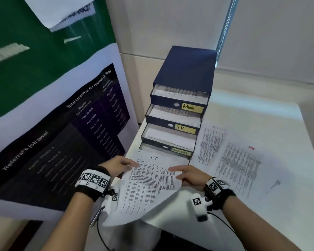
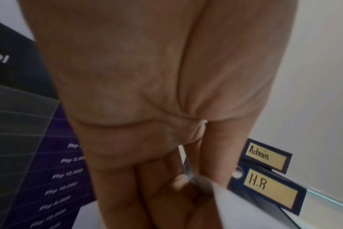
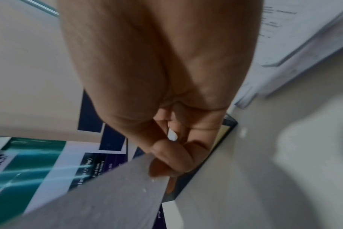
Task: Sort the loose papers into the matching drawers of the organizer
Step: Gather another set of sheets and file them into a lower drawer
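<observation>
The head view is evenly and brightly lit, with soft indoor light and only faint shadows on the white table [image 1: 252, 113]. Wide-angle distortion bends straight lines near the edges, and the sheets pinned at the top left smear into motion blur. The drawer labels on the organizer [image 1: 185, 73] read sharply; print on the loose papers [image 1: 230, 156] is too soft to read. Both wrist views are dimmer and grainy. The left hand [image 2: 147, 77] and right hand [image 3: 157, 62] fill them as close, out-of-focus shapes, and the poster [image 3: 39, 162] shows streaky glare.
</observation>
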The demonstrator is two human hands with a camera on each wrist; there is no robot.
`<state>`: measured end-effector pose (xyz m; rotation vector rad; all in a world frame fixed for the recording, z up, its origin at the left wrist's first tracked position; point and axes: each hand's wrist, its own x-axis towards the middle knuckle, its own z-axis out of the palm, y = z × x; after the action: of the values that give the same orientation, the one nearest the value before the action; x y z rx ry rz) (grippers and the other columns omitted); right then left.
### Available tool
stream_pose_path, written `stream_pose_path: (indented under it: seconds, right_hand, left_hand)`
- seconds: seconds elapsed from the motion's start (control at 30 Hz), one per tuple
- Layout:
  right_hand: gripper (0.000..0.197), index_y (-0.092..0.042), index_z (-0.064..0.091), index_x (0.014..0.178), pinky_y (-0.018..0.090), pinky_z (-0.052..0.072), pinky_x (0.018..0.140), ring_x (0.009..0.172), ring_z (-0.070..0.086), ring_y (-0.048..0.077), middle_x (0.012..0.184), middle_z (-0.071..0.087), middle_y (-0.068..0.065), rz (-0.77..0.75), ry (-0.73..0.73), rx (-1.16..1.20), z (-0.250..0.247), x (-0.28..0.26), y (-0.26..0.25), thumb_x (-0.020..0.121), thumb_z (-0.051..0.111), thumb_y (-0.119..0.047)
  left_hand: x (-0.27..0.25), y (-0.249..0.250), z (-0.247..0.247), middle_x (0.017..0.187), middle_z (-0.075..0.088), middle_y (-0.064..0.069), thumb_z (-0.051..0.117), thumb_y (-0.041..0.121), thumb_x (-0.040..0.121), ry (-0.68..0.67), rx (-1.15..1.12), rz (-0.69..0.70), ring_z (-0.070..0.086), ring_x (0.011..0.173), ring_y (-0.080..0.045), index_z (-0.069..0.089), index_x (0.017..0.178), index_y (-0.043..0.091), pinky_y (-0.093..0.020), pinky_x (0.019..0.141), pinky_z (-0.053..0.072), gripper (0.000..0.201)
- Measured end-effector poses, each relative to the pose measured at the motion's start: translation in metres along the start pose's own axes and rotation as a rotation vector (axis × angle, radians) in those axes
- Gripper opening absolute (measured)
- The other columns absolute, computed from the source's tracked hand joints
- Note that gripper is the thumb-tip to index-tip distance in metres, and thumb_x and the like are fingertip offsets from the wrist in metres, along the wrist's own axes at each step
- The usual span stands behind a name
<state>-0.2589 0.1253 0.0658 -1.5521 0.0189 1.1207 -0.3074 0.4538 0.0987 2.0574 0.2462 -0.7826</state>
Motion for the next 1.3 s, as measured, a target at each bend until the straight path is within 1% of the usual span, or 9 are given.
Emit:
stream_pose_path:
  seconds: [0.13,0.3,0.53,0.73,0.87,1.0,1.1,1.2,1.3]
  right_hand:
    - [0.041,-0.009,0.064,0.124,0.018,0.03,0.04,0.036,0.038,0.008,0.044,0.041,-0.006,0.038,0.171,0.06,-0.003,0.007,0.008,0.097,0.04,0.011]
    - [0.027,-0.005,0.067,0.116,0.019,0.034,0.036,0.032,0.044,0.012,0.042,0.053,0.002,-0.046,0.51,0.117,-0.024,0.015,0.009,0.097,0.049,0.001]
    - [0.04,0.0,0.063,0.121,0.041,0.059,0.077,0.059,0.063,0.022,0.073,0.067,0.011,0.104,0.002,0.114,-0.019,-0.008,0.028,0.085,0.075,-0.011]
    - [0.018,-0.012,0.077,0.104,0.023,0.036,0.046,0.045,0.046,0.012,0.07,0.064,0.007,0.044,0.181,-0.007,-0.021,0.014,0.027,0.087,0.072,-0.012]
    - [0.035,-0.021,0.077,0.105,0.029,0.021,0.049,0.046,0.029,0.017,0.08,0.059,0.021,0.095,0.066,-0.116,-0.027,0.016,0.031,0.071,0.084,-0.029]
    - [0.02,-0.015,0.078,0.1,0.026,0.045,0.047,0.039,0.044,0.013,0.053,0.06,0.006,0.014,0.228,-0.06,-0.027,0.022,0.023,0.086,0.07,-0.003]
    - [0.02,-0.019,0.079,0.095,0.045,0.059,0.075,0.063,0.063,0.023,0.084,0.076,0.01,-0.067,0.372,-0.12,-0.028,0.039,0.017,0.088,0.068,-0.004]
    - [0.015,-0.016,0.077,0.101,0.025,0.053,0.06,0.057,0.059,0.015,0.082,0.073,0.014,-0.057,0.476,-0.138,-0.029,0.046,0.011,0.091,0.068,-0.012]
    - [0.029,-0.001,0.067,0.113,0.035,0.058,0.063,0.055,0.064,0.024,0.079,0.064,0.025,0.073,0.252,0.17,-0.028,0.042,0.012,0.085,0.073,-0.008]
  left_hand:
    - [0.01,-0.011,0.014,0.112,0.067,0.004,0.065,0.036,0.089,-0.035,-0.031,-0.038,0.061,0.095,-0.017,0.072,0.11,0.041,-0.024,0.089,0.044,0.023]
    - [0.027,-0.003,0.025,0.057,0.041,0.007,0.068,0.008,0.089,-0.001,-0.058,-0.051,0.04,0.05,-0.006,0.067,0.113,0.032,-0.019,0.056,0.039,0.034]
    - [0.057,0.012,0.039,0.089,0.053,-0.001,0.064,-0.002,0.085,0.437,-0.164,0.011,0.056,0.084,-0.016,0.072,0.111,0.025,-0.018,0.071,0.043,0.038]
    - [0.065,0.017,0.044,0.112,0.061,0.006,0.056,-0.007,0.088,0.274,-0.125,-0.001,0.049,0.06,-0.008,0.071,0.111,0.026,-0.012,0.052,0.04,0.043]
    - [0.064,0.003,0.038,0.078,0.059,0.002,0.058,0.0,0.092,0.158,-0.147,-0.036,0.044,0.047,-0.009,0.068,0.12,0.022,-0.022,0.052,0.041,0.037]
    - [0.068,-0.007,0.035,0.105,0.065,-0.001,0.072,0.027,0.089,0.168,-0.233,-0.138,0.059,0.08,-0.009,0.067,0.117,0.025,-0.015,0.063,0.05,0.028]
    - [0.076,-0.011,0.039,0.115,0.062,0.001,0.081,0.025,0.08,0.082,-0.223,-0.205,0.063,0.102,-0.017,0.071,0.114,0.027,-0.019,0.07,0.053,0.035]
    - [0.084,-0.006,0.043,0.102,0.071,-0.009,0.072,0.005,0.086,0.146,-0.285,-0.215,0.065,0.07,-0.024,0.071,0.116,0.019,-0.022,0.046,0.049,0.033]
    - [0.097,-0.004,0.041,0.108,0.069,-0.009,0.066,0.003,0.089,0.377,-0.286,-0.127,0.062,0.045,-0.012,0.073,0.111,0.018,-0.023,0.047,0.051,0.028]
